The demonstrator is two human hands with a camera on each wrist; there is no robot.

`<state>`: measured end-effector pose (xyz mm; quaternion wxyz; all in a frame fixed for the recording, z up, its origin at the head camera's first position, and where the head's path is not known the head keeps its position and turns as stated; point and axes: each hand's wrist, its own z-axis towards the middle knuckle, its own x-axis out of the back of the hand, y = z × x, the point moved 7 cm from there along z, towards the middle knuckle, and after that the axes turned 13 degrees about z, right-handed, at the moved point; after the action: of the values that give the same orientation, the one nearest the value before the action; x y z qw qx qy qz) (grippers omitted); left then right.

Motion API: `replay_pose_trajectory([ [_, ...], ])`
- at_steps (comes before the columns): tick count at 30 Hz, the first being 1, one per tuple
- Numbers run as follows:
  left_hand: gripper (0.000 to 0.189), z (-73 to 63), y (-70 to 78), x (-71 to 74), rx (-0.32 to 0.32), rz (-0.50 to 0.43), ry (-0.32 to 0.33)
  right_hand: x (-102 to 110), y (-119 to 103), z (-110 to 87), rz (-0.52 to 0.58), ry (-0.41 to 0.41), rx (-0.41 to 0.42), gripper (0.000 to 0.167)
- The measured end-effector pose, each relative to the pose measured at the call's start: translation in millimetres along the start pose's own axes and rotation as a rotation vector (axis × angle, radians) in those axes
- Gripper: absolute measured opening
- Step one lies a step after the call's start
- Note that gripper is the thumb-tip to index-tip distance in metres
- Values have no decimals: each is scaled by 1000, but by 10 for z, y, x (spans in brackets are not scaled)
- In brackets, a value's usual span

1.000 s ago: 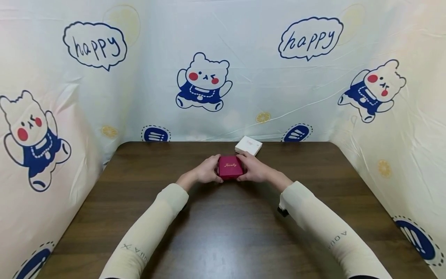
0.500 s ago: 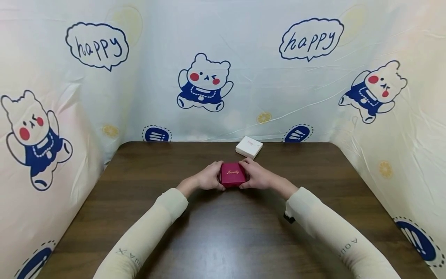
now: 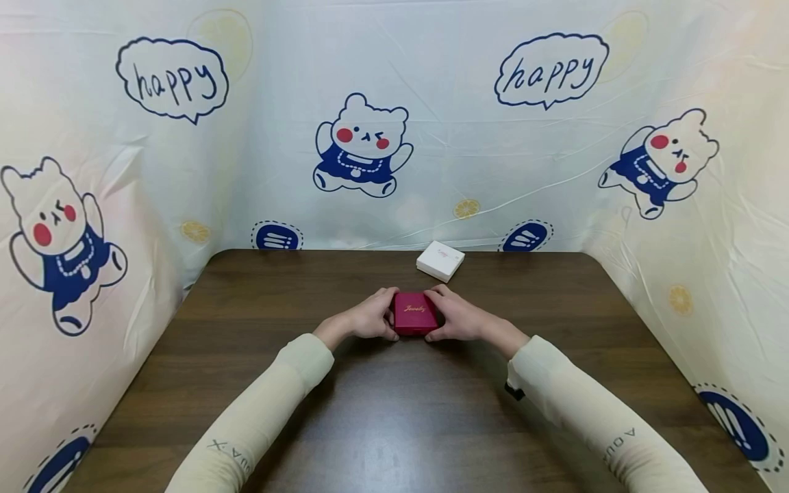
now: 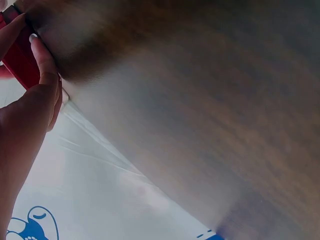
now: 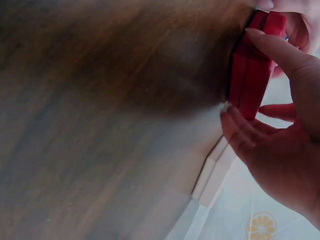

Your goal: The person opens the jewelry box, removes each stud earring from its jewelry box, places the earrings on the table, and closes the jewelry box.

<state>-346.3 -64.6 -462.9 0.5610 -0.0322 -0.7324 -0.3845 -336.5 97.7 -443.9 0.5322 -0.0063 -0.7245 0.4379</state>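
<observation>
A small dark-red jewelry box point(image 3: 414, 315) with gold "Jewelry" lettering on its lid sits low at the tabletop, lettering up. On its left side my left hand point(image 3: 371, 315) grips it, thumb at the near corner and fingers along the side. My right hand point(image 3: 457, 315) holds the opposite side the same way. The left wrist view catches only part of the red box point(image 4: 24, 60), beside the left fingers. From the right wrist, the box point(image 5: 248, 82) shows a seam along its side, its lid closed, with the right thumb on its near face.
Just behind the red box and slightly right lies a white box point(image 3: 440, 260) with faint lettering, near the back edge of the brown wooden table point(image 3: 388, 411). Printed cloth point(image 3: 450, 137) with cartoon bears hangs around the back and sides.
Both hands have brought the red jewelry box toward me and slightly right, away from the white box. Over the last half second it shifted only a little. The white box stayed in place.
</observation>
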Motion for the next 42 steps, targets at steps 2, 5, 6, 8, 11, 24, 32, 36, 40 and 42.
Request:
replay_pose_trajectory([
  [2,105,-9,-1,-8,4,-21,-12,1,-22,5,-36,-1,10,98],
  [5,105,-21,5,-14,4,-41,-21,5,-68,31,-93,-1,27,101],
  [6,104,-24,7,-11,4,-45,-23,3,-87,48,-108,-2,36,101],
  [8,104,-27,7,-10,3,-50,-24,-12,-129,85,-133,-8,59,100],
  [11,103,-25,1,-18,-3,-51,-30,-55,-175,132,-172,-28,69,98],
  [24,102,-53,46,-28,-26,60,-27,-136,-242,224,-212,-38,50,92],
  [32,101,-75,67,-28,-48,68,-19,-113,-247,228,-189,-42,51,88],
  [36,102,-81,73,-25,-45,65,-17,-98,-245,222,-189,-44,47,87],
  [40,102,-77,71,-19,-43,65,-7,-91,-231,216,-189,-37,46,87],
  [42,102,-73,66,-20,-43,66,-7,-93,-217,211,-191,-33,42,87],
])
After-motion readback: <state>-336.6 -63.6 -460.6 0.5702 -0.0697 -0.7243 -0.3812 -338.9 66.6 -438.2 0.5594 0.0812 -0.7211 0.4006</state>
